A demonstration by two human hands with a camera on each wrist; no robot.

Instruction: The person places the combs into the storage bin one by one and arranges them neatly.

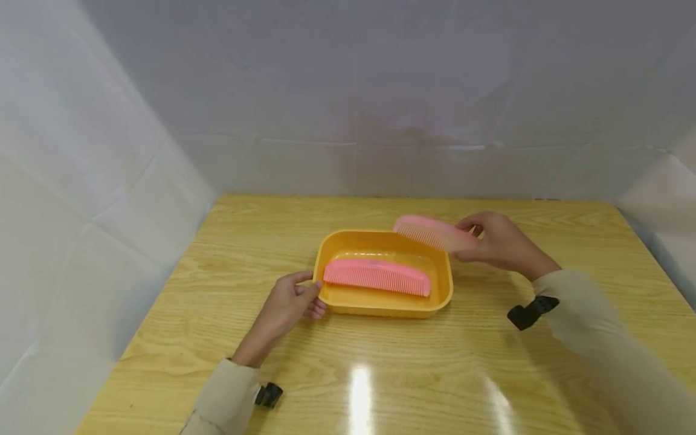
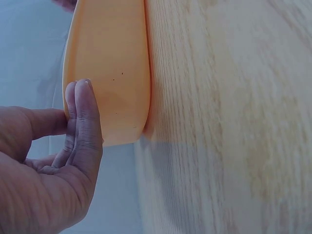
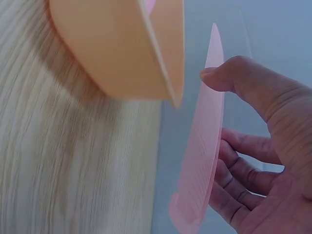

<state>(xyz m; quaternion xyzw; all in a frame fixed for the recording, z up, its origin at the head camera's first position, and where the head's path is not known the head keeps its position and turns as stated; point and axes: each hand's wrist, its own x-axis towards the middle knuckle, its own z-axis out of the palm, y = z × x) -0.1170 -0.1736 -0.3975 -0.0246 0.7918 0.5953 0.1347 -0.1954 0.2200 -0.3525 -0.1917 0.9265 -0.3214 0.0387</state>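
Observation:
A yellow plastic basin (image 1: 380,307) with rounded corners sits on the table. Inside it lies a pink comb (image 1: 375,273), its teeth toward the near side. My left hand (image 1: 290,302) holds the basin's left end at the rim, and in the left wrist view its fingers press along the outer wall (image 2: 117,58). A second pink comb (image 1: 432,232) is in my right hand (image 1: 497,244), above the basin's far right corner. The right wrist view shows the thumb on one face of this comb (image 3: 200,141) and the fingers behind it.
The wooden table (image 1: 348,368) runs around the basin on all sides. A pale sheet (image 1: 353,121) hangs behind the table's far edge, and another sheet (image 1: 81,211) stands along the left. Black straps (image 1: 533,312) sit on both wrists.

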